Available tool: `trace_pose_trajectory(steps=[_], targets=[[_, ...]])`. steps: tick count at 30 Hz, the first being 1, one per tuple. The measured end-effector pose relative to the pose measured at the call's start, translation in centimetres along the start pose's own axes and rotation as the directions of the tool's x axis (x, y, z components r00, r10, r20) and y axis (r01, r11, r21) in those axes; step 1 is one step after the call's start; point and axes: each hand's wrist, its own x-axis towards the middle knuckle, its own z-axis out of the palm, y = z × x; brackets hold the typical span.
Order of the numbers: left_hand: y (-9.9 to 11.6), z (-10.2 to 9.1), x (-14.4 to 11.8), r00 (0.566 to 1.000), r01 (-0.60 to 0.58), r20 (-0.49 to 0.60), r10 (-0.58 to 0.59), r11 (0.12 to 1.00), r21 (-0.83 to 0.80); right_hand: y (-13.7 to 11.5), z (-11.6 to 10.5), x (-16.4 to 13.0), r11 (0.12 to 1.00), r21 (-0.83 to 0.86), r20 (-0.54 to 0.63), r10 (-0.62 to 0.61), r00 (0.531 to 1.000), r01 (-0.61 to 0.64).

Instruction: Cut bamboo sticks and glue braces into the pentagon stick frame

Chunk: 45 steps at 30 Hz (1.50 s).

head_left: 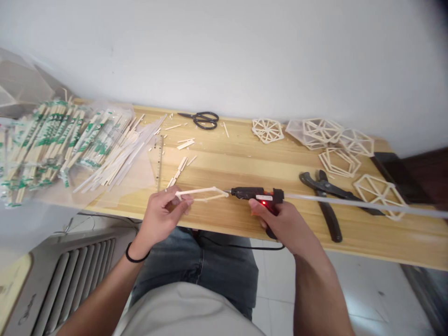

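My left hand [167, 212] pinches one end of a pale wooden stick frame [199, 191], held tilted above the table's front part. My right hand [276, 218] is wrapped around the handle of a black hot glue gun [250, 193] with a red light showing. The gun's nozzle points left and meets, or nearly meets, the frame's right corner; I cannot tell if they touch. A long translucent glue stick [350, 202] extends from the gun's back, passing over black-handled pliers [325, 200]. Short cut sticks [178, 171] lie just beyond my left hand.
Wrapped chopstick bundles [52, 140] and loose glue sticks [122, 156] cover the table's left side. Black scissors [203, 119] and a clear ruler [159, 161] lie farther in. Finished-looking stick polygons [322, 129] rest at the back right. A black cable [241, 246] hangs below the table edge [217, 226].
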Motion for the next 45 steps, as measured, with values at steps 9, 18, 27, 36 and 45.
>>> trace_pose_trajectory(steps=[9,18,27,36,45], targets=[[-0.2,-0.8,-0.6,0.998,-0.022,0.054,0.021,1.0,0.021,-0.7,-2.9,2.8,0.87,-0.489,-0.142,-0.012,0.99,-0.06],[-0.1,-0.8,0.2,0.975,-0.066,0.215,0.051,0.996,0.066,-9.2,4.4,9.5,0.684,-0.41,0.295,-0.526,0.798,0.603],[0.4,-0.7,0.2,0.982,-0.029,0.185,0.027,1.0,0.011,-11.8,7.5,13.0,0.508,-0.498,0.559,-0.432,0.708,0.703],[0.2,-1.0,0.3,0.98,-0.029,0.199,0.027,1.0,0.007,-10.7,3.5,11.6,0.768,-0.331,0.415,-0.404,0.816,0.548],[-0.2,-1.2,0.5,0.968,-0.033,0.248,0.041,0.999,-0.036,-8.0,1.2,7.0,0.861,0.46,0.232,-0.351,0.907,0.215]])
